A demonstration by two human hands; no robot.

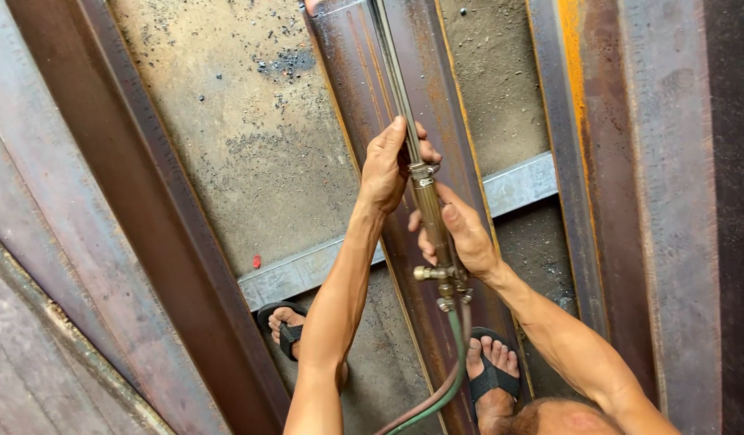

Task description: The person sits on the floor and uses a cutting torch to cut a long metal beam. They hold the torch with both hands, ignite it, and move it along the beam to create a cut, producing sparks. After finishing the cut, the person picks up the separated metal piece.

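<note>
Below, both hands clasp one torch (pixel 430 211) held over a rusty beam (pixel 364 97): the left hand (pixel 386 165) wraps its upper tube, the right hand (pixel 462 234) grips the handle above the valves. Two hoses (pixel 444 379) trail down. Two sandalled feet stand on open floor (pixel 251 137) between the beams.

Even soft daylight, sharp, faint shadows.
</note>
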